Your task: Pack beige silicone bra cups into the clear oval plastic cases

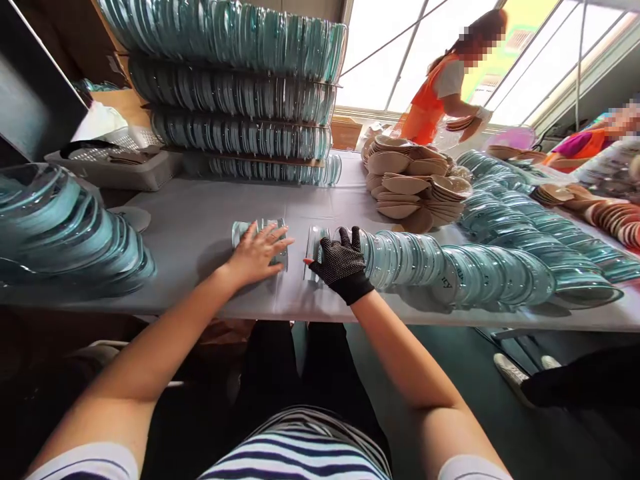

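My left hand (254, 253) is bare, its fingers spread over a short group of round, greenish glass discs (242, 230) standing on edge on the grey table. My right hand (342, 263) wears a black dotted glove with bare fingertips. Its fingers and thumb curve around the glass discs (316, 239) at the left end of a long row. A narrow gap of bare tabletop lies between the two groups. To the right, the row of glass discs (407, 260) goes on, leaning and overlapping; some bear dark lettering.
Tiered glass discs (240, 93) stand at the back. More glass discs (65, 233) lean at left, near a grey plastic basket (133, 170). Brown pads (413, 180) are piled at back right. A co-worker in an orange vest (425, 110) stands beyond the table (200, 200).
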The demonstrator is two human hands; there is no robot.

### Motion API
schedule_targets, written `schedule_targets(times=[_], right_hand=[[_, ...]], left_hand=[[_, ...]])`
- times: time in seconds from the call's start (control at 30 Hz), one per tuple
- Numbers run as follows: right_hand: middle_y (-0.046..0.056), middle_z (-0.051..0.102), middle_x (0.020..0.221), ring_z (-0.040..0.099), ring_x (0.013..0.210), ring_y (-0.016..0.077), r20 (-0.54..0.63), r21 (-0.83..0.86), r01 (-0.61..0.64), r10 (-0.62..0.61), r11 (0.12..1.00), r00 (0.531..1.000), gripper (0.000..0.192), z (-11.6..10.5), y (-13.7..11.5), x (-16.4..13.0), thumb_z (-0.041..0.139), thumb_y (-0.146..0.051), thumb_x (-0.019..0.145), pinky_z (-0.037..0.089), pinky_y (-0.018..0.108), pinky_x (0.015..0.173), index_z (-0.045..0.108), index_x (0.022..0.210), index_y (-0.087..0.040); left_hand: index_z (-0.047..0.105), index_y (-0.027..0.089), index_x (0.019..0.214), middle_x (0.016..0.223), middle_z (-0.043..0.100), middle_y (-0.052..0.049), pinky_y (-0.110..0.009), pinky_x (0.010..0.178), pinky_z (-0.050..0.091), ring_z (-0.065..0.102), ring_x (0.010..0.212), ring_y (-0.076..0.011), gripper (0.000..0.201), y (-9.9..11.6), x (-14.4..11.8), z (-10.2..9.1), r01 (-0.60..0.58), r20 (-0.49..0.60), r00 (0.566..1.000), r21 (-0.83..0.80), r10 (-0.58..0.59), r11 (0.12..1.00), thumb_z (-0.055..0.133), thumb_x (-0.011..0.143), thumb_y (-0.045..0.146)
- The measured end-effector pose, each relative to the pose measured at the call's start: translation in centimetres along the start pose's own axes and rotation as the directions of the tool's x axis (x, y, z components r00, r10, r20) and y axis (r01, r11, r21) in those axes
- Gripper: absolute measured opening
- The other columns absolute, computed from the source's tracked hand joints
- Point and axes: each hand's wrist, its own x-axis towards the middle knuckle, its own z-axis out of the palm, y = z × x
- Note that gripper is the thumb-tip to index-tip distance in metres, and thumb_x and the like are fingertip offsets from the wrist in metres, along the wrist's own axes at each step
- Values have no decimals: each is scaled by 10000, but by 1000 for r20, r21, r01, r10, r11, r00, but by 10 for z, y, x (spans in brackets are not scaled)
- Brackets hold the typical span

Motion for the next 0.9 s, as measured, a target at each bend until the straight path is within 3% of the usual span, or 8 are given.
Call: schedule_targets(times=[0.17, 0.3, 0.37, 0.47, 0.53, 0.7, 0.8, 0.9], right_hand=[[248, 612, 1273, 407, 1335, 454, -43, 112, -61, 66, 992, 997, 589, 1, -9, -1, 591, -589, 834, 126, 649, 1167, 662, 1105, -71], [173, 557, 1402, 439, 1365, 356, -249, 394, 9, 98, 919, 963, 221, -4, -11, -16, 592, -317, 814, 232, 584, 1186, 646, 962, -163], [166, 507, 1458, 437, 1395, 293, -386, 545, 151, 87, 825, 918, 269, -15, -13, -32, 553, -269, 819, 309, 546, 1174, 596, 1072, -189], [137, 450, 1516, 400, 1436, 255, -436, 677, 349, -29, 648, 899, 349, -39, -15, -60, 552, -304, 864, 407, 510, 1128, 524, 1207, -248], [123, 402, 1554, 384, 1446, 283, -394, 711, 361, -84, 603, 915, 354, -52, -15, -77, 616, -356, 862, 433, 509, 1111, 545, 1195, -262], [107, 693, 1207, 677, 1096, 267, -322, 762, 23, 348, 647, 880, 216, -54, -13, -109, 655, -294, 886, 567, 463, 928, 644, 1100, -269], [35, 753, 926, 721, 786, 195, -108, 907, -65, 379, 417, 919, 173, -47, -18, -116, 595, -306, 935, 610, 360, 738, 660, 1095, -288], [31, 747, 911, 711, 750, 179, 2, 981, -62, 309, 182, 951, 275, -41, -25, -115, 588, -383, 937, 610, 319, 684, 624, 1191, -283]], left_hand=[[523, 306, 1410, 1560, 421, -72, -625, 1212, 62, 269, 1491, -346, 616, -24, -18, 0, 6, -91, 996, -132, -18, 991, 694, 818, 306], [388, 346, 1492, 1577, 388, -89, -572, 1230, 116, 238, 1508, -302, 732, 21, -39, 18, -22, -387, 891, -558, -237, 830, 702, 832, 379], [192, 378, 1557, 1651, 210, -94, -520, 1198, 277, 219, 1515, -293, 943, 56, -46, 30, -83, -348, 786, -878, -511, 471, 724, 790, 517], [383, 345, 1476, 1567, 391, -118, -513, 1060, 471, 377, 1440, -351, 936, 98, -50, 39, -149, -29, 845, -972, -534, -184, 681, 686, 748], [544, 290, 1347, 1403, 575, -123, -518, 1032, 502, 489, 1353, -367, 880, 110, -50, 38, -139, 97, 852, -906, -515, -401, 760, 610, 719], [645, 314, 1183, 1232, 691, -46, -448, 994, 542, 598, 1233, -305, 782, 111, -56, 25, -203, 259, 641, -851, -722, -485, 928, 476, 493], [631, 307, 1221, 1237, 691, -62, -416, 956, 562, 595, 1238, -302, 833, 114, -57, 18, -190, 291, 614, -847, -733, -496, 902, 483, 580], [603, 309, 1263, 1250, 682, -58, -395, 963, 560, 580, 1256, -293, 899, 118, -59, 18, -163, 271, 630, -870, -728, -466, 901, 465, 597]])
